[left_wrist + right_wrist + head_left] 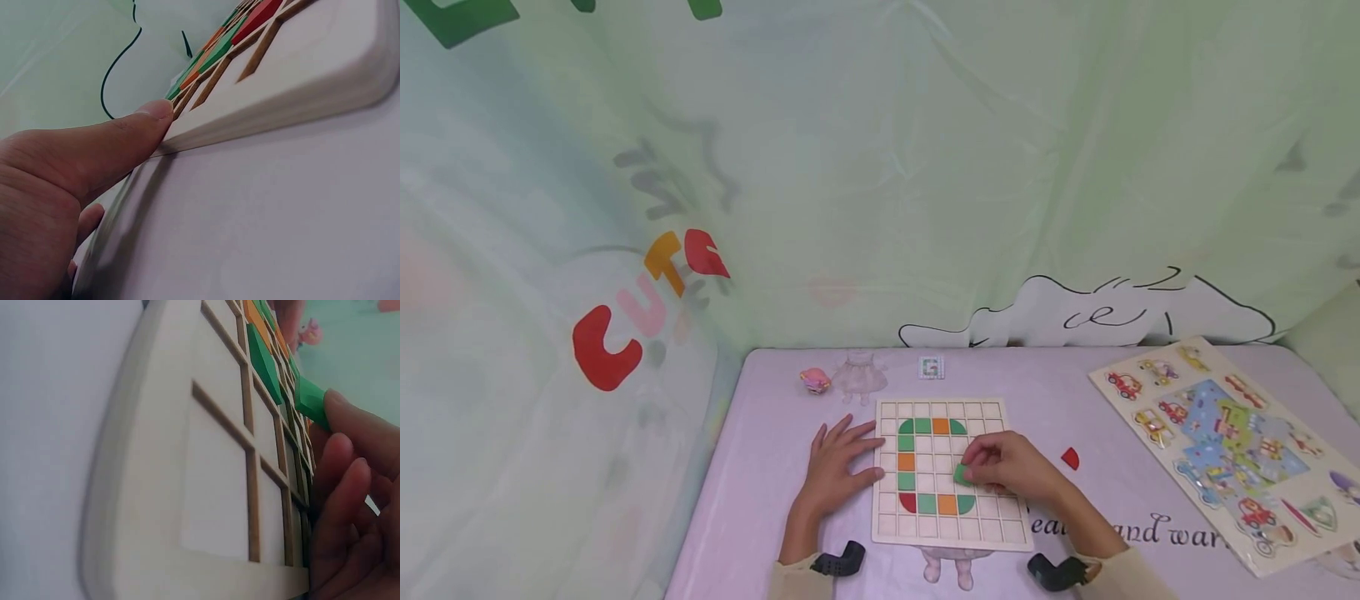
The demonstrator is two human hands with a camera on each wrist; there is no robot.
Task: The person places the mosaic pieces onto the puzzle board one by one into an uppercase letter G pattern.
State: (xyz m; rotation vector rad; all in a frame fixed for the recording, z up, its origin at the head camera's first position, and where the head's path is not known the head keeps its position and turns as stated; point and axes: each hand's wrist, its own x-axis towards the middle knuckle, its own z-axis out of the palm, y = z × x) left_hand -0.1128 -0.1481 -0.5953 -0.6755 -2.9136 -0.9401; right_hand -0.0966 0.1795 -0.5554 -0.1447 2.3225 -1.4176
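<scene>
A wooden grid board (951, 537) lies flat on the table, with green, orange and red tiles set in its cells in a C-like outline. My right hand (1018, 468) pinches a green tile (962, 475) over the board's right-middle cells. In the right wrist view that green tile (311, 401) is tilted between thumb and finger. My left hand (838, 471) rests along the board's left edge with fingers spread. In the left wrist view its thumb (134, 134) touches the board's rim (269, 115). A red quarter-round tile (1071, 458) lies on the table to the right of the board.
A small pattern card (931, 367) lies behind the board, and a pink toy (815, 380) sits at the back left. On the right is a large picture puzzle board (1232, 450) with vehicle pieces. A printed curtain (880, 183) hangs behind the table.
</scene>
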